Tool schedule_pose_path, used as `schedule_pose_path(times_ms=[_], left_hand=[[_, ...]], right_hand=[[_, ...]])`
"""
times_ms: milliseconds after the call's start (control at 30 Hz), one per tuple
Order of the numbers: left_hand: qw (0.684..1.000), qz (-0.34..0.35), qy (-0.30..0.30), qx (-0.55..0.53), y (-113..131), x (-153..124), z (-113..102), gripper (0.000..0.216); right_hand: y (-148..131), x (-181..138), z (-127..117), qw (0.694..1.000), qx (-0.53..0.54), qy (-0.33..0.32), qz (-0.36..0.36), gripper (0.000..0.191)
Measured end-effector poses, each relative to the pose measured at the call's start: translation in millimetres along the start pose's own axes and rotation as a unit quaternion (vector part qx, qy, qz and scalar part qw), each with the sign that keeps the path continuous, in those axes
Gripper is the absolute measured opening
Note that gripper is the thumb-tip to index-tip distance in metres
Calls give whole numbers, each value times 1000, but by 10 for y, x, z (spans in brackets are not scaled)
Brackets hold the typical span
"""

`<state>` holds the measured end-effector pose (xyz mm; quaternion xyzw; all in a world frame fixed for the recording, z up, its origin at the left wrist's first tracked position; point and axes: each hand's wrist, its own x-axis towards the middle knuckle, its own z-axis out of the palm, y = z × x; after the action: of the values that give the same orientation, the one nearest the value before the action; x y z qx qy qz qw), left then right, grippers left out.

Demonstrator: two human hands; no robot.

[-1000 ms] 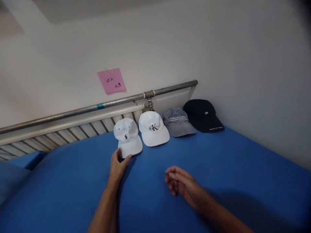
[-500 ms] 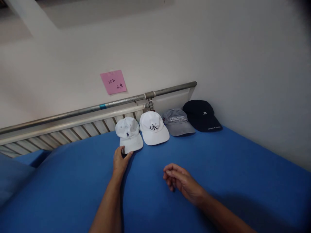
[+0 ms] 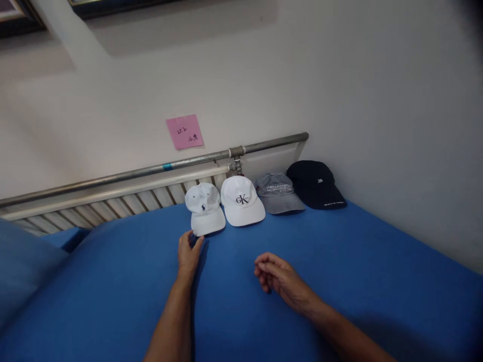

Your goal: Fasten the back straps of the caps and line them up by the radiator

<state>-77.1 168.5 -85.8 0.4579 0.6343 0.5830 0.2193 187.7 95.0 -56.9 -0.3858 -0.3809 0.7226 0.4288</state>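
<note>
Standing parted, fingers of left hand at brim of white fabric cap with dark emblem, leftmost on smooth blue surface; contact unclear. Next, white fabric cap with black letters. Grey cloth cap; right hand below, fingers loosely curled, grasping nothing. Far right, black fabric cap.

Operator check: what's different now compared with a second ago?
The white cap with the polo-player logo has shifted slightly back toward the radiator. The left hand has followed; whether it touches the brim is now unclear. The view has tilted up a little, bringing dark frames into sight. The right hand stays loosely curled; the GK cap, gray cap and black cap stay put.
</note>
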Motion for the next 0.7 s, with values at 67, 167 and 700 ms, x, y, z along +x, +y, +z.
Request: schedule_pose_path(times_ms=[67,167,700], left_hand=[[999,-28,19,-33,62,-179,-69,29],[993,-69,42,-85,140,-532,-252,25],[756,-243,413,-445,359,-2034,-2585,25]], right_hand=[[-5,-22,4,1000,-3,4,1,23],[-16,-46,12,999,-29,22,-1,30],[10,-105,89,994,-92,50,9,9]])
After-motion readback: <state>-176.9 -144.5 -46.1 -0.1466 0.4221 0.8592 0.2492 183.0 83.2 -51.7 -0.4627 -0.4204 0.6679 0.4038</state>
